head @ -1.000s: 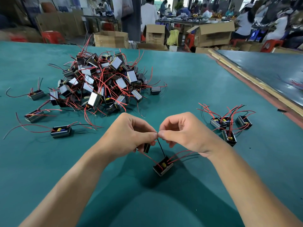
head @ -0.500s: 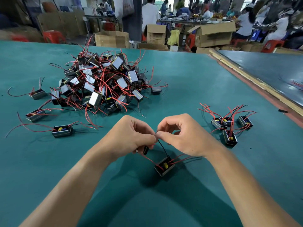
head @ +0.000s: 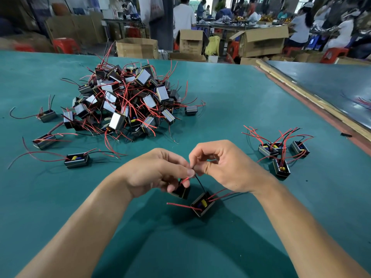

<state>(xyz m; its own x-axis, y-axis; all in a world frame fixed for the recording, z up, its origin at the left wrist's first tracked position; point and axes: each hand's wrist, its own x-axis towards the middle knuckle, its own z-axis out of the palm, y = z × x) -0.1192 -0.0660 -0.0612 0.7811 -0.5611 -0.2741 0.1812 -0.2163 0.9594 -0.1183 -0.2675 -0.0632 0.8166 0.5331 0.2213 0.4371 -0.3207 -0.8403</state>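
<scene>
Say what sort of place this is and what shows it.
Most likely an electronics assembly workshop: a heap of small boxed modules with red and black wires on a green worktable, open cardboard cartons behind it, other workers beyond.

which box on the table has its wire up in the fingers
The open-topped box nearest the camera: its black wire rises into the pinch of the right hand, beside the red wire the left hand pinches. The rest lie untouched.
</scene>
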